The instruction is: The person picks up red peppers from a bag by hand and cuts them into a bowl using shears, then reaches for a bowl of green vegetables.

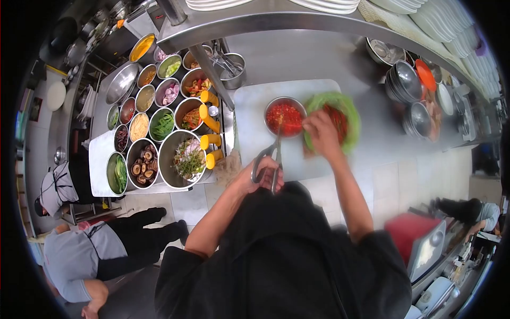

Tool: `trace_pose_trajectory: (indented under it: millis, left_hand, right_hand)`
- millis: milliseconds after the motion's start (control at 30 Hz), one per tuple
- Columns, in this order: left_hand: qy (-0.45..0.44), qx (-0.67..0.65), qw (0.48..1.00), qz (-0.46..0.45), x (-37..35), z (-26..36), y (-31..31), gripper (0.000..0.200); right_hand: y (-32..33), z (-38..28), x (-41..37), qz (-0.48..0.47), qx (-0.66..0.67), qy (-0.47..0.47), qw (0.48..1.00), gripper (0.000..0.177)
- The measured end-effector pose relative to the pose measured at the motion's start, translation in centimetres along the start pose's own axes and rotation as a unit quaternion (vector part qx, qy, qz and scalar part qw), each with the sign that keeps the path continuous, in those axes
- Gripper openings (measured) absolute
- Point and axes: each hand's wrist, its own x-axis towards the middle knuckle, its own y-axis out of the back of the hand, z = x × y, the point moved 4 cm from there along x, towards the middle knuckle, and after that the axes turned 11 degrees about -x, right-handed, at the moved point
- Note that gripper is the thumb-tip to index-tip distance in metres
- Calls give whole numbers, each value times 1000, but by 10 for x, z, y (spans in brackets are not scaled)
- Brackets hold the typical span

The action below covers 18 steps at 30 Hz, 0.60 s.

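My left hand [257, 176] is closed round the handles of a pair of scissors [277, 147], which point away from me, their blades at the near edge of a steel bowl [268, 99]. Chopped red chillies [286, 116] fill much of that bowl. My right hand [320, 129] hovers between the bowl and a green plastic bag [351, 114], fingers pinched together; what they hold, if anything, is too blurred to make out. Long red chillies [337, 118] lie inside the bag. Bowl and bag both rest on a white cutting board [249, 98].
Steel pots of mushrooms [143, 166], greens [162, 125] and other ingredients crowd the left, beside yellow-capped bottles [211, 141]. Stacked steel bowls [406, 80] stand at right. A metal shelf [276, 24] with plates crosses overhead. Other people [85, 255] are at left and far right.
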Motion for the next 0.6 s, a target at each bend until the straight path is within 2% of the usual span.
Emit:
trace_pose_trajectory:
  millis: [67,167,267,367,467,600]
  left_hand:
    - [-6,20,1000,9,2,1,-3,38]
    - [-72,138,986,54,-2,11,-11,38]
    - [-68,88,992,60,-3,10,-9,35]
    - [2,-31,999,12,-3,2,-9,29]
    - [12,-45,999,28,-4,3,-17,28]
    - [-53,72,995,48,0,11,-15,34]
  right_hand:
    - [0,-2,0,10,1,13,1000,10]
    - [-4,2,0,2,-7,-5,1000,10]
    - [-4,7,0,16,-2,-7,1000,10]
    - [-2,8,2,15,2,-11,1000,10]
    - [-2,5,3,19,9,1,1000,10]
    - [-9,7,3,12,10,-7,1000,11]
